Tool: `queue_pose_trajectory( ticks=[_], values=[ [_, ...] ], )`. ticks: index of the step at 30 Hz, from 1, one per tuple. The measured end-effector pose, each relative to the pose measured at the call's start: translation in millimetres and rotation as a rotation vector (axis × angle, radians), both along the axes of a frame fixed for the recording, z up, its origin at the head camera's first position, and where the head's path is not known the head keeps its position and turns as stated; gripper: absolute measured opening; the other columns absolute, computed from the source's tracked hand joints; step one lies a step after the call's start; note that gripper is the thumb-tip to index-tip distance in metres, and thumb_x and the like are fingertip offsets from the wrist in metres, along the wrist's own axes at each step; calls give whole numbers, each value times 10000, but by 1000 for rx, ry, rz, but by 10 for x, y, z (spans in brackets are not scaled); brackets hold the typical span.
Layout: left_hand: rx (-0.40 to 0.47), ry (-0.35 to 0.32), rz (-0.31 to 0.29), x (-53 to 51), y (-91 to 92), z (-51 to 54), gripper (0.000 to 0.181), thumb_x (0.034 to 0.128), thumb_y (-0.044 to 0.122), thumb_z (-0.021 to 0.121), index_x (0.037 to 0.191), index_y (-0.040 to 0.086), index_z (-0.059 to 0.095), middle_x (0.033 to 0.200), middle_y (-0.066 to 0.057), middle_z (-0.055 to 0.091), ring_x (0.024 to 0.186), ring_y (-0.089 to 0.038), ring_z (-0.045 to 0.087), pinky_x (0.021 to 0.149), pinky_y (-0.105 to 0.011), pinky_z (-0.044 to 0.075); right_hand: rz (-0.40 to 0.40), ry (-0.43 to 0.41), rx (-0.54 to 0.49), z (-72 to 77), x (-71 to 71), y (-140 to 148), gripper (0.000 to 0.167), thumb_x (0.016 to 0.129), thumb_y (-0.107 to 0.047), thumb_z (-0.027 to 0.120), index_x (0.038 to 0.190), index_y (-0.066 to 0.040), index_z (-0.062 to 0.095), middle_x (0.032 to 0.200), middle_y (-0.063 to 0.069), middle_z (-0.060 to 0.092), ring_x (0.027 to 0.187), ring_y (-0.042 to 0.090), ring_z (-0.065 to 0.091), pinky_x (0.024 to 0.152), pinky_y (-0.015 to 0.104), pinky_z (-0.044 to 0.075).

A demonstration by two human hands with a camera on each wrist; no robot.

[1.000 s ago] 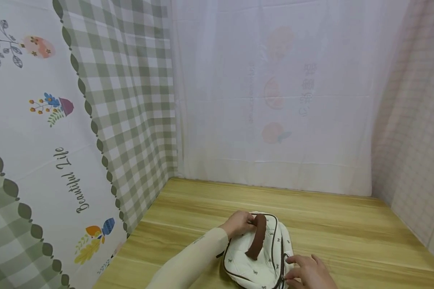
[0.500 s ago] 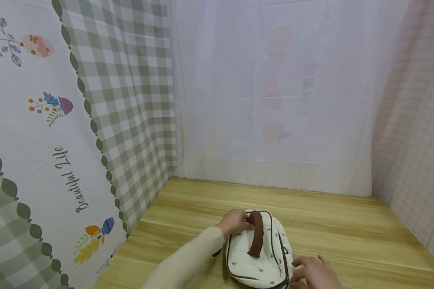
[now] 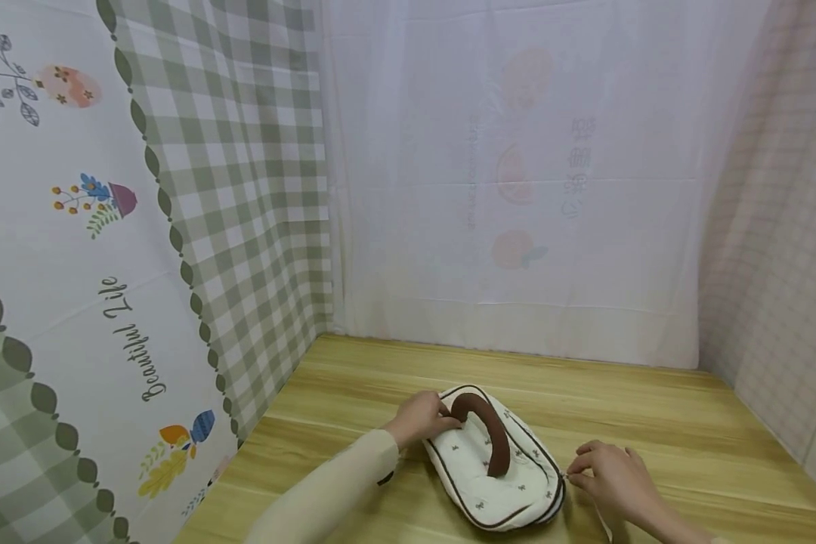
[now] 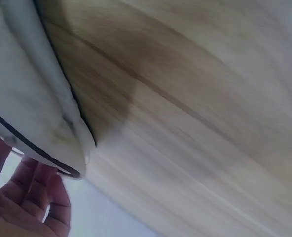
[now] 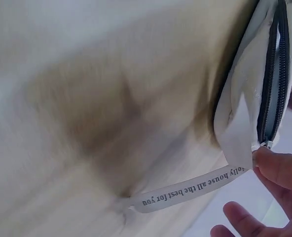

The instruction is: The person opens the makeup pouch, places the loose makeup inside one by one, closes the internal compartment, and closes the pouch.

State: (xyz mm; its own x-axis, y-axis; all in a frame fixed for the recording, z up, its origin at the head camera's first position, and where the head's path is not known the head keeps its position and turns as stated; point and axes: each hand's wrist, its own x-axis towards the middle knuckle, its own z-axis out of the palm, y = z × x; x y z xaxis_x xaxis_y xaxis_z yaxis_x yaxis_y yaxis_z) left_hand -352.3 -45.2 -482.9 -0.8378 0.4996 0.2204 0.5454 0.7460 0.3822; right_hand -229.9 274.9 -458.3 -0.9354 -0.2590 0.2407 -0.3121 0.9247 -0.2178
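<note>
A white quilted bag point(image 3: 465, 446) with small bow prints, dark piping and a brown carry handle point(image 3: 496, 438) lies on the wooden table. My left hand point(image 3: 420, 417) grips its far left edge beside the handle; in the left wrist view the fingers point(image 4: 35, 187) curl at the bag's edge. At the near right corner, my right hand point(image 3: 608, 476) pinches the zipper pull. The right wrist view shows the dark zipper point(image 5: 274, 74) with its teeth parted behind the slider point(image 5: 265, 144). A printed white ribbon point(image 5: 195, 187) hangs from that hand. The bag's inside is hidden.
Wooden tabletop point(image 3: 381, 363) surrounds the bag. A green checked cloth point(image 3: 245, 189) hangs at the left, a white sheet point(image 3: 415, 189) at the back and a pale grid-patterned cloth point(image 3: 789, 264) at the right.
The bag has turned counterclockwise, its far end going left and its near end right. My left hand has shifted slightly left; my right hand has moved right and away from me.
</note>
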Motion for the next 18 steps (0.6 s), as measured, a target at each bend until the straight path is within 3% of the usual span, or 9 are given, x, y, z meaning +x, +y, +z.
queue_pose_trajectory(
  ticks=[4, 7, 13, 18],
  values=[
    [-70, 70, -16, 21, -95, -1, 262, 921, 409, 690, 778, 221, 801, 666, 149, 579, 677, -23, 468, 565, -188, 373, 9, 59, 10, -3, -162, 63, 52, 794, -231, 806, 773, -260, 769, 1026, 47, 716, 958, 294, 660, 837, 712, 371],
    [-128, 156, -34, 58, -169, -7, 252, 927, 418, 678, 836, 228, 817, 757, 132, 617, 761, -44, 502, 619, -198, 393, 7, 84, 22, -1, -303, 99, 27, 811, -252, 795, 790, -241, 782, 1033, 54, 723, 985, 298, 656, 799, 658, 384],
    [-256, 372, -110, 204, -280, -37, 327, 941, 467, 645, 762, 235, 788, 863, 38, 554, 817, -110, 474, 656, -238, 399, -31, 45, -9, 3, -571, 107, 38, 853, -221, 770, 846, -196, 797, 1026, 74, 716, 960, 326, 649, 842, 745, 321],
    [-260, 446, -177, 327, -302, -35, 344, 947, 509, 616, 784, 279, 813, 933, 25, 594, 862, -113, 499, 713, -245, 422, -69, 7, -56, 4, -741, 79, 60, 866, -174, 756, 854, -215, 798, 969, 53, 705, 931, 329, 640, 891, 801, 227]
  ],
)
